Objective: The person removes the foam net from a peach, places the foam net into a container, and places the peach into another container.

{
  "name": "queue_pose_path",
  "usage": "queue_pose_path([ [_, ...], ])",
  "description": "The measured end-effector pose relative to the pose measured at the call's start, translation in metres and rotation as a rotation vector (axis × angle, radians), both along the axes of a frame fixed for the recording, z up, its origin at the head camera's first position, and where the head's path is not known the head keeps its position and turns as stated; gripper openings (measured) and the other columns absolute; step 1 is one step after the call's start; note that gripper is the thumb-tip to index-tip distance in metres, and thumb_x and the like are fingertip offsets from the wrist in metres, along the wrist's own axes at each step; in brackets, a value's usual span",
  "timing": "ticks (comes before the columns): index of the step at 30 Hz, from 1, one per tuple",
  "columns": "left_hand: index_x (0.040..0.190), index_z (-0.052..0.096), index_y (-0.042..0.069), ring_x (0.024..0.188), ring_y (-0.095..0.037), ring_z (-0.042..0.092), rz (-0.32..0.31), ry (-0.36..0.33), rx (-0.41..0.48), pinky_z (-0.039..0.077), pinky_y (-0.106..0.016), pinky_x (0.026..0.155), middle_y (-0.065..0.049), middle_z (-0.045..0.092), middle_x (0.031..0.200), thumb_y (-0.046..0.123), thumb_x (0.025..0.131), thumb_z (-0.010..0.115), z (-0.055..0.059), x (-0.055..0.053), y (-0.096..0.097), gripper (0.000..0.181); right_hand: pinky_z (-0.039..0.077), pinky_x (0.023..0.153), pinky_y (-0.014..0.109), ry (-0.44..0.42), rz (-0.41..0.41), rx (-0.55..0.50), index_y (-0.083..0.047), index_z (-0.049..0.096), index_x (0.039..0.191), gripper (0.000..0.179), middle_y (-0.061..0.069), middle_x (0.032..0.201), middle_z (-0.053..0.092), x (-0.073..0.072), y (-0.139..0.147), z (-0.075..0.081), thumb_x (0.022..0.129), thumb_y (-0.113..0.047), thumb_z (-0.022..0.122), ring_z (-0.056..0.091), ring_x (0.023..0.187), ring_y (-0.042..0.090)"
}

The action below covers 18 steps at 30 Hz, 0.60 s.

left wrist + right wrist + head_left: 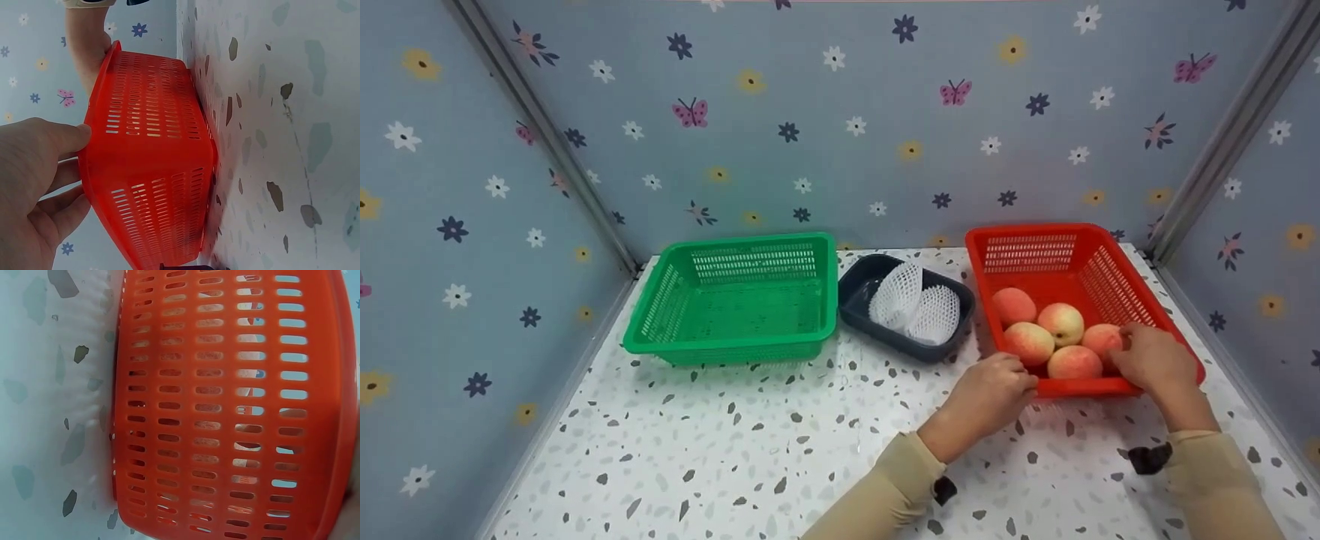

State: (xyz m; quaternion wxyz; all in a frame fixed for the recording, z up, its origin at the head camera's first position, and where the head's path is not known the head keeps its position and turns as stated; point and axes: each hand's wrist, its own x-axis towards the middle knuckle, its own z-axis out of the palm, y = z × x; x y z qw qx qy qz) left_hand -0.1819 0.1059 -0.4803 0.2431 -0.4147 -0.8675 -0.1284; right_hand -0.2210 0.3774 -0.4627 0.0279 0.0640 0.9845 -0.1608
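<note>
A red basket [1091, 387] with slotted walls stands at the right, holding several pink and yellow peaches. My left hand [994, 391] pinches its rim at the near left corner; the left wrist view shows the thumb and fingers of that hand [39, 180] on the basket rim [85, 163]. Over the near right side reaches my right hand [1159, 361], its fingers curled on the rightmost peach [1104, 342]. Those fingertips are partly hidden. In the right wrist view the basket's wall [323, 439] fills most of the picture, with peaches only glimpsed through the slots.
Left of the red basket sits a dark grey tray [877, 328] with two white foam fruit nets [936, 315] in it. A green basket [727, 346] is farther left. Flower-patterned panels [855, 90] enclose the speckled tabletop [720, 457] on the left, back and right.
</note>
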Motion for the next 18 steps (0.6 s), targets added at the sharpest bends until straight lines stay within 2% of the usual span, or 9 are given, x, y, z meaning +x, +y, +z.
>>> queue_pose_path([
  [5,0.090,0.077,0.022,0.084,-0.009,0.056,-0.008,-0.010,0.007,0.046,-0.016,0.077,0.008,0.064,0.081,0.023,0.091,0.066,-0.0011,0.0002,0.0007,0.011,0.043,0.061,0.043,-0.013,-0.023,-0.015,0.007,0.051,0.124,0.046,0.021,0.093,0.057,0.0009,0.0008,-0.0010,0.091,-0.025,0.059,0.053,0.078,0.035],
  [10,0.091,0.077,0.022,0.086,-0.009,0.056,-0.006,-0.018,0.013,0.046,-0.016,0.078,0.008,0.064,0.081,0.023,0.091,0.066,-0.0013,0.0000,0.0009,0.011,0.042,0.060,0.044,0.013,-0.047,-0.006,0.006,0.052,0.122,0.044,0.020,0.091,0.057,0.0012,-0.0005,-0.0014,0.090,-0.024,0.059,0.053,0.077,0.035],
  [18,0.099,0.076,0.017,0.093,-0.010,0.055,-0.036,-0.051,0.021,0.044,-0.015,0.085,0.006,0.064,0.090,0.019,0.093,0.063,-0.0037,-0.0003,-0.0023,0.015,0.041,0.056,0.041,0.055,-0.040,0.020,0.005,0.055,0.110,0.037,0.014,0.078,0.055,-0.0001,-0.0026,-0.0013,0.089,-0.025,0.060,0.053,0.070,0.032],
])
